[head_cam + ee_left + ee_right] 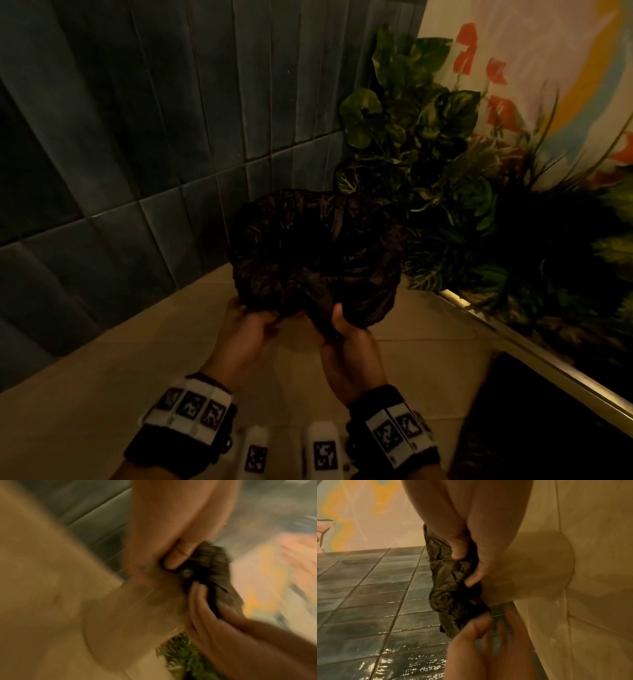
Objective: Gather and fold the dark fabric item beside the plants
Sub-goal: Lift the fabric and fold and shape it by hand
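Note:
The dark crumpled fabric item (pixel 315 253) hangs bunched above the beige floor, just left of the plants (pixel 428 144). My left hand (pixel 253 317) grips its lower left edge and my right hand (pixel 337 322) pinches its lower middle, thumb on top. The left wrist view is blurred; there my left hand (pixel 171 561) presses its thumb into the fabric (pixel 209 566), while the right hand's fingers (pixel 202 605) hold it from below. In the right wrist view my right hand (pixel 467 566) has thumb and fingers curled into the fabric (pixel 450 595). The left hand's fingers (pixel 471 632) hold the lower end.
A dark teal tiled wall (pixel 154 137) rises at the left and back. The plants stand in a planter with a metal edge (pixel 513 342) along the right. A dark mat (pixel 548 428) lies on the beige tile floor (pixel 102 394) at lower right. Behind the plants is a painted wall (pixel 548 51).

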{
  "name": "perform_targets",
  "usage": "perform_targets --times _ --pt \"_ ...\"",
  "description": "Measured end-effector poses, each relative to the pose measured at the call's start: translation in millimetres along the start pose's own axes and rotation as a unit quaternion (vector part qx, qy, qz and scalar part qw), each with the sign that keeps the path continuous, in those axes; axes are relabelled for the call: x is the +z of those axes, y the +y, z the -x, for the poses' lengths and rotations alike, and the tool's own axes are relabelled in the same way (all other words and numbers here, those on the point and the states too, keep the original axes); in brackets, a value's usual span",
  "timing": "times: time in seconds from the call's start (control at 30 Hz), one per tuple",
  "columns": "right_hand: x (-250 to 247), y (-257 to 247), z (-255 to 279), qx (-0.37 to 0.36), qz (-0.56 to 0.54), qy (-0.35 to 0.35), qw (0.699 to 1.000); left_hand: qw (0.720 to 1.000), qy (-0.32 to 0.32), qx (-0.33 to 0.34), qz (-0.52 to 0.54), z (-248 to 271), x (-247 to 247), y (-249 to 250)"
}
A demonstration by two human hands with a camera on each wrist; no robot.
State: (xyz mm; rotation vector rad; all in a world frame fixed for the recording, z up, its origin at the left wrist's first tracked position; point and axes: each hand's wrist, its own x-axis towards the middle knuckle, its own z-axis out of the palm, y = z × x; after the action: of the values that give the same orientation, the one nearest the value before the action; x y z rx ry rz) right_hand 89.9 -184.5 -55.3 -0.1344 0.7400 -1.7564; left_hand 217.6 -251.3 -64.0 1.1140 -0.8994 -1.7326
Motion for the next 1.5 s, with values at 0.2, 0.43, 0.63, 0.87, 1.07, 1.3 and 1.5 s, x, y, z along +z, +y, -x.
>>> perform_targets --times 0.2,0.43,0.63,0.87,1.07,1.3,1.5 --pt "-10.0 -7.4 -2.0 0.026 0.116 0.014 0.993 0.71 0.02 0.475 -0.52 44.0 20.3 50.9" --pt "-2.9 -20.9 5.9 0.015 0.229 0.028 0.973 0.488 -0.223 0.39 -0.748 -7.6 71.2 59.5" --pt "-6.5 -43.1 12.2 0.056 0.136 0.031 0.989 0.491 -0.253 0.447 -0.704 -25.5 38.0 67.1" --pt "6.0 -16.9 14.9 0.018 0.094 0.07 0.993 0.746 0.001 0.415 -0.521 15.2 3.0 54.3" --pt "4.6 -8.0 19.3 0.064 0.11 0.057 0.99 0.998 0.054 -0.012 -0.024 32.3 13.0 -5.4" --pt "-6.3 -25.8 13.8 0.071 0.135 0.082 0.985 0.996 0.014 0.01 0.084 9.5 10.6 0.4" --pt "5.3 -56.8 5.2 0.001 0.087 0.094 0.992 0.992 -0.033 -0.033 0.12 -1.3 10.4 10.0"
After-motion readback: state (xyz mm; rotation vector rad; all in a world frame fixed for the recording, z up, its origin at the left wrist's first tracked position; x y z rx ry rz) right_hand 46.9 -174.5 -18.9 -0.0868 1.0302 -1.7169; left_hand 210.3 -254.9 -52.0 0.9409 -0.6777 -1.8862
